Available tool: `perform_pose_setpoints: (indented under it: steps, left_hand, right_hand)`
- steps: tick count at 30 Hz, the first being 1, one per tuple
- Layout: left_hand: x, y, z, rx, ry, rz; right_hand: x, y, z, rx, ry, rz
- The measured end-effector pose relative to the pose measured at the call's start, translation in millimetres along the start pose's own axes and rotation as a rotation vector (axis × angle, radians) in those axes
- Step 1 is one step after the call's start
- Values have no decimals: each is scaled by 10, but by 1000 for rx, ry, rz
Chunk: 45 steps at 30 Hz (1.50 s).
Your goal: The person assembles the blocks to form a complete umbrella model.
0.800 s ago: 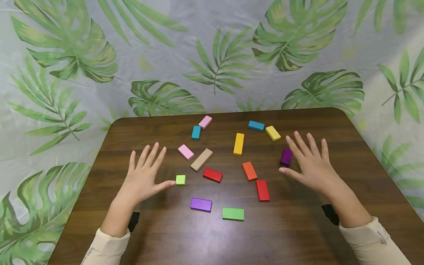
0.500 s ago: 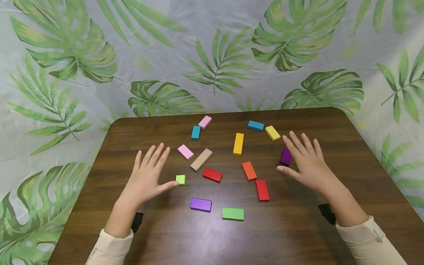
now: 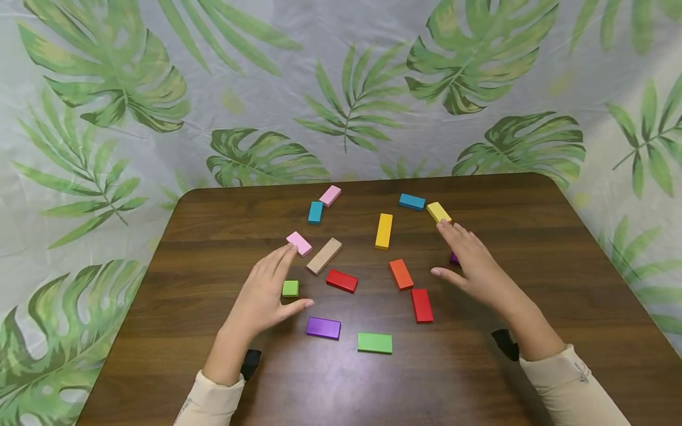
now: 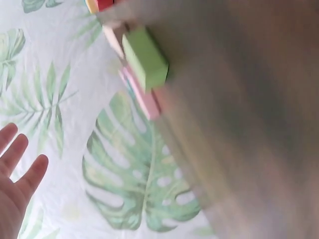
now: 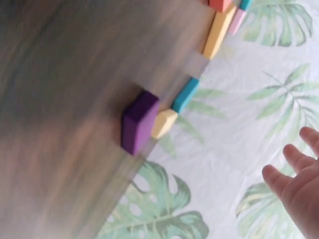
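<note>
My left hand (image 3: 261, 296) hovers with spread fingers over the left part of the table, holding nothing. Beside it, between thumb and fingers in the head view, stands a light green block (image 3: 290, 289), also large in the left wrist view as a green block (image 4: 147, 62). Its fingertips overlap the edge of a pink block (image 3: 299, 244); contact cannot be told. My right hand (image 3: 474, 266), fingers extended and empty, partly covers a dark purple block (image 3: 454, 259). That purple block (image 5: 138, 124) shows whole in the right wrist view. A yellow block (image 3: 438, 212) lies by the right fingertips.
Between the hands lie a tan block (image 3: 324, 256), a red block (image 3: 342, 281), an orange block (image 3: 401, 274) and another red block (image 3: 422, 305). Nearer are a violet block (image 3: 323, 328) and a green block (image 3: 375, 342). A leaf-patterned cloth (image 3: 362, 35) hangs behind the wooden table (image 3: 373, 390).
Both hands have moved inward, the left one rightward and the right one leftward. The right hand now covers most of the dark purple block. The blocks have stayed in place.
</note>
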State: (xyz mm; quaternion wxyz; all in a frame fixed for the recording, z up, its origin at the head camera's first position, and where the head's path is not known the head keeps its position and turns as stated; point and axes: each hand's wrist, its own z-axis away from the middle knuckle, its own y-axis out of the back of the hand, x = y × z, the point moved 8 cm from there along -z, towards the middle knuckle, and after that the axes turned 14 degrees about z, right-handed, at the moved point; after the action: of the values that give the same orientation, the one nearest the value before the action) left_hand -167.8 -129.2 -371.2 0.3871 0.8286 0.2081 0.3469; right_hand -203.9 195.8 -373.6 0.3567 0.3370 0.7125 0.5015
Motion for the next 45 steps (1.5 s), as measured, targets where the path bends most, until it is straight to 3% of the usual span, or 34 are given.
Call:
perform_pose_setpoints:
  steps: [4, 11, 18, 25, 31, 45]
  left_hand:
    - [37, -159, 7, 9, 47, 44]
    - [90, -390, -40, 29, 158, 156]
    - [32, -563, -78, 42, 324, 315]
    - [-45, -760, -110, 56, 413, 434]
    - [-105, -899, -126, 61, 451, 450]
    - [-191, -1102, -115, 28, 518, 360]
  right_hand:
    - [-22, -126, -24, -20, 9, -69]
    - [-22, -406, -35, -122, -79, -285]
    - [-66, -584, -75, -144, -72, -338]
    - [-83, -672, -135, -160, -79, -382]
    - [-60, -775, -154, -183, -77, -435]
    - [-9, -1017, -151, -261, -87, -498]
